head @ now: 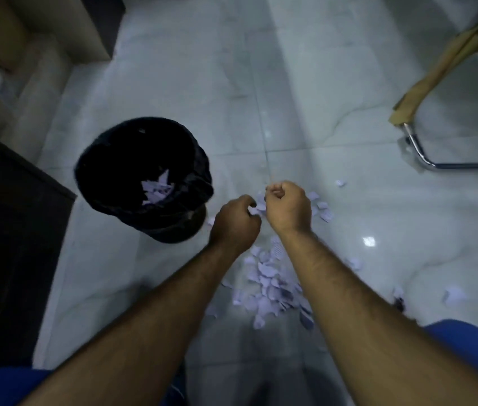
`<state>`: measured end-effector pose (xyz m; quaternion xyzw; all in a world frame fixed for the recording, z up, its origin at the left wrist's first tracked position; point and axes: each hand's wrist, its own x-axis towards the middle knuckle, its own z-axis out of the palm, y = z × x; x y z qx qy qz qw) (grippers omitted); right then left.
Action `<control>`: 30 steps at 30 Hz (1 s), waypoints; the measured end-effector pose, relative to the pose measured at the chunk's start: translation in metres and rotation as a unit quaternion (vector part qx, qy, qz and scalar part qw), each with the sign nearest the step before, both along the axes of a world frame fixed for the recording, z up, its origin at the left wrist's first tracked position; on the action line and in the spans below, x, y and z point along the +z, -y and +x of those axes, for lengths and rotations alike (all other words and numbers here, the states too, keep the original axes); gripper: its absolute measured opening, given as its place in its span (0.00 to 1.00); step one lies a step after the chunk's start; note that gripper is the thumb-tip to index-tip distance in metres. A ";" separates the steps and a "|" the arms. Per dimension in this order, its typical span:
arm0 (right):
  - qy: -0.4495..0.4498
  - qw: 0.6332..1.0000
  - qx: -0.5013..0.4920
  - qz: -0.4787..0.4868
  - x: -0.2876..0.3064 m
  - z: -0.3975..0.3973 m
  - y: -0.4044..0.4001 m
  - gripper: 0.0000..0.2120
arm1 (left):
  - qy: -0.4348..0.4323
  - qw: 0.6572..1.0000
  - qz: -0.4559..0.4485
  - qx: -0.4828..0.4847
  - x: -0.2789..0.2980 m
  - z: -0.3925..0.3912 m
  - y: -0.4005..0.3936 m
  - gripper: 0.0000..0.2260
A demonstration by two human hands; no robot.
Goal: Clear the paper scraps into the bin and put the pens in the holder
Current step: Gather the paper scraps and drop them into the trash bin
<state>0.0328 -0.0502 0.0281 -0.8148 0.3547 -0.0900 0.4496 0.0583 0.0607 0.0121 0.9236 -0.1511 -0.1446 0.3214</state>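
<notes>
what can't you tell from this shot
- Right hand: fingers curled away from the head camera, so whether it holds scraps is hidden.
- Left hand: pinches a scrap; how many more, its fingers hide.
- Bin: the dark liner hides everything but some scraps; fill level unclear.
- Pile: both forearms cover part of it.
- Pens and holder: not in view.
- Chair: cut off at the right edge.
</notes>
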 end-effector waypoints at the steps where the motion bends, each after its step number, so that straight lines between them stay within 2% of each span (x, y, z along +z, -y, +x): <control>1: -0.034 0.999 0.006 -0.010 -0.017 -0.018 0.007 0.07 | -0.027 0.999 0.017 -0.020 -0.016 -0.011 0.004 0.14; 3: -0.091 0.995 0.013 -0.023 -0.053 -0.059 0.017 0.10 | -0.086 0.993 0.062 -0.057 -0.052 -0.039 0.010 0.20; 5: -0.144 0.989 0.013 -0.032 -0.086 -0.101 0.019 0.15 | -0.110 0.982 0.130 -0.080 -0.086 -0.070 0.008 0.25; 7: -0.221 0.972 0.006 -0.080 -0.116 -0.139 0.012 0.24 | -0.095 0.973 0.195 -0.082 -0.112 -0.100 0.004 0.33; 9: -0.261 0.959 -0.013 -0.110 -0.137 -0.167 0.003 0.30 | -0.068 0.974 0.199 -0.087 -0.131 -0.123 -0.002 0.42; 11: -0.276 0.956 -0.044 -0.089 -0.153 -0.184 -0.004 0.33 | -0.050 0.972 0.200 -0.109 -0.154 -0.142 -0.004 0.45; 13: -0.284 0.955 -0.063 -0.059 -0.167 -0.191 -0.008 0.32 | -0.024 0.970 0.211 -0.116 -0.168 -0.154 -0.002 0.41; 15: -0.263 0.960 -0.062 -0.069 -0.173 -0.189 -0.011 0.29 | -0.010 0.975 0.199 -0.100 -0.165 -0.156 0.008 0.33; 19: -0.152 0.987 -0.035 -0.041 -0.182 -0.164 0.001 0.18 | -0.061 0.990 0.108 -0.062 -0.161 -0.138 0.039 0.17; 21: -0.093 0.996 -0.015 0.000 -0.181 -0.152 0.010 0.16 | -0.070 0.996 0.062 -0.014 -0.158 -0.125 0.047 0.13; 23: -0.067 0.998 -0.010 -0.008 -0.178 -0.152 0.018 0.20 | -0.048 0.997 0.048 -0.023 -0.153 -0.122 0.049 0.15; 25: -0.074 0.994 -0.010 -0.075 -0.175 -0.159 0.025 0.29 | -0.016 0.996 0.070 -0.053 -0.147 -0.123 0.043 0.24; 28: -0.170 0.977 0.058 -0.119 -0.173 -0.168 0.036 0.42 | 0.038 0.985 0.156 -0.061 -0.147 -0.133 0.029 0.31; 30: -0.252 0.948 0.139 -0.137 -0.177 -0.169 0.037 0.46 | 0.100 0.967 0.220 -0.081 -0.152 -0.137 0.023 0.33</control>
